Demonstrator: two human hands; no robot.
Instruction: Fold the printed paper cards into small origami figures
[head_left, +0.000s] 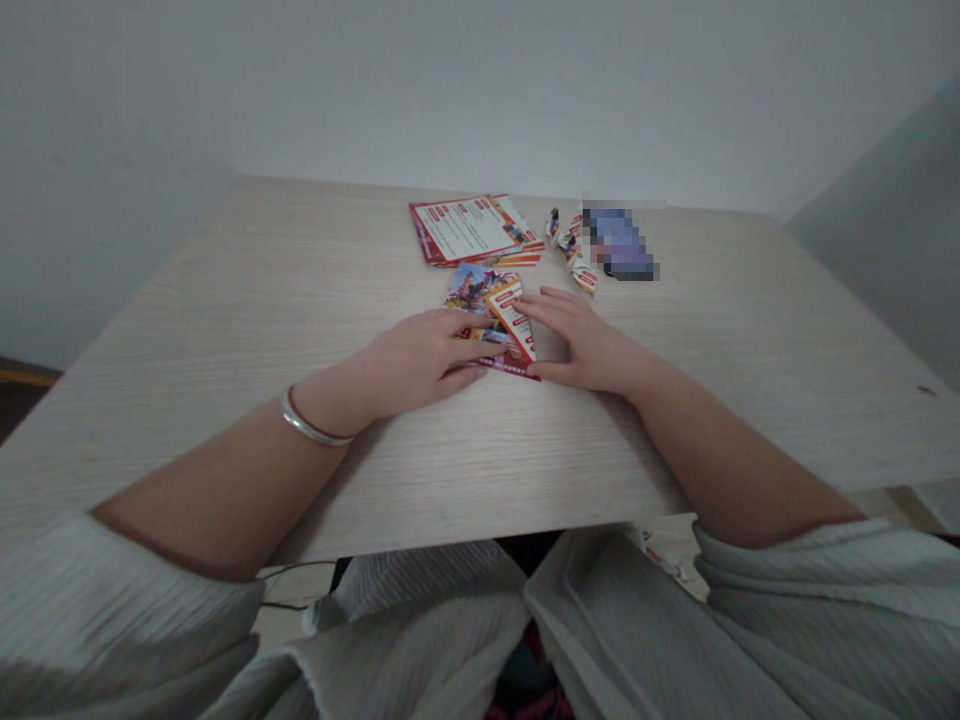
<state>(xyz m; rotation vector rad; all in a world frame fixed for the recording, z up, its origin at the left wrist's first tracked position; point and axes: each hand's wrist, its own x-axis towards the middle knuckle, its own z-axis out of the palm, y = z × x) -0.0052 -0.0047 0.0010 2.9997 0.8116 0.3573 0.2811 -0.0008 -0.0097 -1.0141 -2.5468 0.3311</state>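
Observation:
A colourful printed leaflet (469,287) lies on the table before me, with one side folded over so a white, orange-edged flap (523,328) shows. My left hand (435,360) rests on its left part, fingers stretched across the paper. From the right, my right hand (581,338) reaches over with fingers apart. Its fingertips touch the flap's upper edge, and its thumb lies by the lower right corner. Both hands lie flat rather than gripping. Part of the leaflet is hidden under the left fingers.
Behind the leaflet is a stack of similar leaflets (472,228). Several crumpled or folded paper pieces (574,255) lie to its right, beside a blurred-out dark blue flat object (622,243). The pale wooden table (225,300) meets a wall at the back.

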